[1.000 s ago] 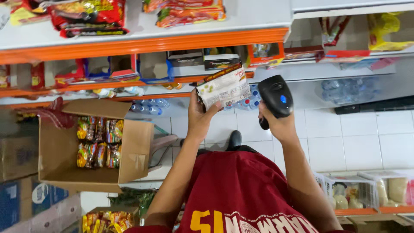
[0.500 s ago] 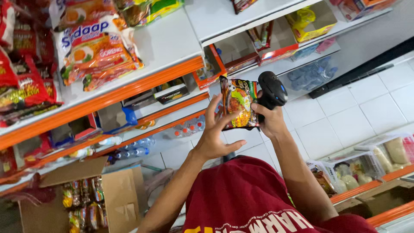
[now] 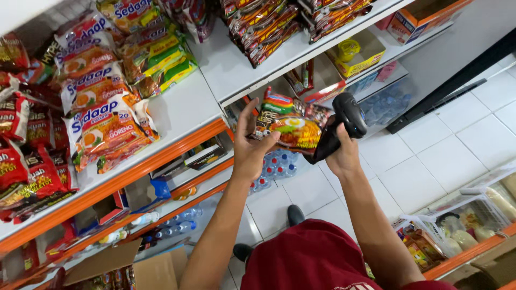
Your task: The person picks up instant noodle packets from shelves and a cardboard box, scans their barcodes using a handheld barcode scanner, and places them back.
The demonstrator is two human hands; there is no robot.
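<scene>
My left hand (image 3: pixel 251 144) holds up a packet of instant noodles (image 3: pixel 293 124), its printed front with a fried egg picture facing me. My right hand (image 3: pixel 344 154) grips a black handheld scanner (image 3: pixel 339 126), its head right beside the packet's right edge. Both are raised in front of the white shelf with an orange edge (image 3: pixel 177 147). My red shirt (image 3: pixel 317 258) fills the bottom of the view.
Stacks of noodle packets (image 3: pixel 102 115) lie on the upper shelf to the left, more packets (image 3: pixel 269 24) on the shelf above. Lower shelves hold small boxes and water bottles (image 3: pixel 277 164). An open cardboard box (image 3: pixel 137 268) stands on the tiled floor; white baskets (image 3: pixel 473 209) are at right.
The view has tilted up toward the upper shelves. The packet, turned from its pale back to its printed front, has risen with both hands, the scanner still beside it.
</scene>
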